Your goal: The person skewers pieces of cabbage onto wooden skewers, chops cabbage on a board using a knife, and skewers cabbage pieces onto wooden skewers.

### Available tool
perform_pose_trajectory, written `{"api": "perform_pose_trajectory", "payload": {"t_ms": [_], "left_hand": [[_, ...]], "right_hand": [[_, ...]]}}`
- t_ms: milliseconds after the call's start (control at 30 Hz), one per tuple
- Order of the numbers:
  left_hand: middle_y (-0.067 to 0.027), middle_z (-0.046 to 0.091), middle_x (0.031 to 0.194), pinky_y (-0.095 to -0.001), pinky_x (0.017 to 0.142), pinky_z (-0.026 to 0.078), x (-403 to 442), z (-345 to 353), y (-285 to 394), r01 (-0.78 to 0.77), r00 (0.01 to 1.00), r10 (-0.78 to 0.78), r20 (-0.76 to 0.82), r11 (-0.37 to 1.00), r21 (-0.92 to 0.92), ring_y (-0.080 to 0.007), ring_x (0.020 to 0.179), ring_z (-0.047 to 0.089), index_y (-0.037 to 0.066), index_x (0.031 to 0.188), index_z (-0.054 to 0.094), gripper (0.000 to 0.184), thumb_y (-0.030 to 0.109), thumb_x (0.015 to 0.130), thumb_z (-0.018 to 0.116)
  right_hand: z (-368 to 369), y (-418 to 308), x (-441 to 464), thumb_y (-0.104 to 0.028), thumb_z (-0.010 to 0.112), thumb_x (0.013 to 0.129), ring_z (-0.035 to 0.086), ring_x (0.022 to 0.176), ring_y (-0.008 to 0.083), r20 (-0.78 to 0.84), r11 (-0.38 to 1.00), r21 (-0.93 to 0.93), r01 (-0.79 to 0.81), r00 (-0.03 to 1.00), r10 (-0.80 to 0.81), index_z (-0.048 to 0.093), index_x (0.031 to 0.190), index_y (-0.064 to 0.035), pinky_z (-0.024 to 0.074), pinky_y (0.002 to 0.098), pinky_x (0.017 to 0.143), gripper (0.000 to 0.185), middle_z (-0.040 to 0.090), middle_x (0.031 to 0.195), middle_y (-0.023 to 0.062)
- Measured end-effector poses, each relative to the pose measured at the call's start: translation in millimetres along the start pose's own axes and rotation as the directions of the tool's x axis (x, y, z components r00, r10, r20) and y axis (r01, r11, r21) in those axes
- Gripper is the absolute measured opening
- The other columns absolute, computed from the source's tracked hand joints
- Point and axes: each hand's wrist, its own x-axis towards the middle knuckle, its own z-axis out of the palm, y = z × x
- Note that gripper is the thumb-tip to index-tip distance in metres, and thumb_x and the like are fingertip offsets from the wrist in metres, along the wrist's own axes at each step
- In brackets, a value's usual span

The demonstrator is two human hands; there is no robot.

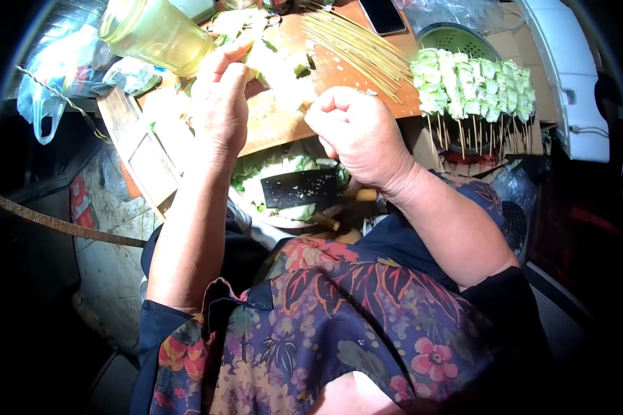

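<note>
Floral-print clothing [367, 308] fills the foreground; beyond it, pale leaf pieces [278, 75] lie on an orange tabletop [273, 129] between the left hand [221, 97], its fingers bent toward the thumb, and the curled right hand [356, 128]. Whether either grips anything is unclear. Thin sticks [356, 48] lie beyond.

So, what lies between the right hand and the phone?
In the head view, a loose spread of thin, bare sticks lies between the right hand and the phone.
</note>
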Motion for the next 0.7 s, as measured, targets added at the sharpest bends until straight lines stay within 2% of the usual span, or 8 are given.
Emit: {"api": "perform_pose_trajectory", "payload": {"t_ms": [33, 67, 133, 267, 333, 400, 500, 700], "left_hand": [[-0.0144, 0.061, 0.107, -0.0272, 0.076, 0.055, -1, 0, 2, -0.098, 0.995, 0.095, 0.026, 0.980, 0.174, -0.0154, 0.085, 0.066, 0.001, 0.116, 0.059, 0.031, 0.011, 0.091, 0.043], [-0.0144, 0.061, 0.107, -0.0272, 0.076, 0.055, 0, 4, 6, -0.096, 0.995, 0.093, 0.024, 0.979, 0.178, -0.0154, 0.085, 0.066, 0.001, 0.116, 0.059, 0.031, 0.011, 0.091, 0.043], [-0.0146, 0.061, 0.109, -0.0258, 0.076, 0.053, 1, 7, 15, 0.080, 0.997, -0.080, 0.003, 0.997, 0.004, -0.0131, 0.084, 0.066, 0.003, 0.119, 0.057, 0.032, 0.009, 0.091, 0.043], [-0.0090, 0.061, 0.104, -0.0251, 0.072, 0.052, 15, 5, -5, 0.013, 1.000, -0.013, 0.013, 0.999, -0.041, -0.0125, 0.083, 0.061, -0.001, 0.122, 0.054, 0.036, 0.009, 0.088, 0.046], [-0.0081, 0.062, 0.100, -0.0239, 0.067, 0.050, 25, 7, -32, 0.082, 0.996, -0.087, -0.027, 0.984, -0.156, -0.0113, 0.076, 0.062, 0.000, 0.121, 0.053, 0.035, 0.010, 0.089, 0.044], [-0.0061, 0.062, 0.094, -0.0267, 0.070, 0.051, 31, 11, -50, 0.147, 0.987, -0.154, -0.038, 0.978, -0.150, -0.0155, 0.075, 0.064, 0.002, 0.118, 0.056, 0.030, 0.011, 0.091, 0.048], [-0.0043, 0.062, 0.093, -0.0259, 0.064, 0.051, 36, 22, -70, 0.439, 0.899, -0.438, 0.022, 0.898, -0.032, -0.0121, 0.073, 0.062, 0.003, 0.112, 0.060, 0.026, 0.017, 0.090, 0.059], [-0.0040, 0.064, 0.084, -0.0241, 0.055, 0.048, 42, 44, -88, 0.524, 0.841, -0.533, 0.086, 0.845, 0.109, -0.0107, 0.061, 0.058, 0.004, 0.108, 0.063, 0.027, 0.024, 0.091, 0.060]], "right_hand": [[0, 0, 0, -0.013, 0.058, 0.091, 0.046, 0.053, 0.0030, -0.007, 1.000, -0.005, 0.011, 1.000, -0.012, 0.058, 0.085, -0.0038, 0.0379, 0.0188, 0.049, 0.011, 0.051, 0.061, -0.0039], [-4, 0, 2, -0.014, 0.058, 0.091, 0.046, 0.053, 0.0030, -0.008, 1.000, -0.008, 0.024, 1.000, -0.024, 0.058, 0.085, -0.0037, 0.0379, 0.0187, 0.050, 0.012, 0.051, 0.060, -0.0039], [-7, -3, 5, -0.014, 0.058, 0.091, 0.046, 0.052, 0.0029, -0.009, 1.000, -0.006, 0.013, 1.000, -0.013, 0.059, 0.085, -0.0033, 0.0373, 0.0186, 0.049, 0.012, 0.051, 0.060, -0.0039], [-15, -3, 9, -0.014, 0.058, 0.091, 0.042, 0.047, 0.0022, -0.040, 0.999, 0.035, -0.001, 0.999, 0.003, 0.060, 0.086, -0.0026, 0.0332, 0.0177, 0.044, 0.013, 0.051, 0.059, -0.0037], [-22, -5, 11, -0.014, 0.058, 0.091, 0.039, 0.045, 0.0018, -0.075, 0.992, 0.127, -0.014, 0.997, 0.024, 0.061, 0.086, -0.0027, 0.0307, 0.0172, 0.041, 0.013, 0.051, 0.058, -0.0034], [-30, -6, 12, -0.013, 0.058, 0.090, 0.035, 0.039, 0.0011, -0.115, 0.962, 0.273, -0.011, 0.992, 0.044, 0.060, 0.087, -0.0030, 0.0254, 0.0162, 0.036, 0.011, 0.050, 0.057, -0.0025], [-39, -11, 10, -0.012, 0.058, 0.090, 0.034, 0.039, 0.0012, -0.150, 0.945, 0.326, 0.013, 0.988, 0.038, 0.060, 0.088, -0.0027, 0.0253, 0.0163, 0.035, 0.010, 0.050, 0.057, -0.0022], [-41, -14, 7, -0.013, 0.059, 0.089, 0.034, 0.039, 0.0024, -0.144, 0.954, 0.300, -0.003, 0.988, 0.049, 0.060, 0.090, -0.0009, 0.0261, 0.0173, 0.037, 0.012, 0.050, 0.056, -0.0006]]}}
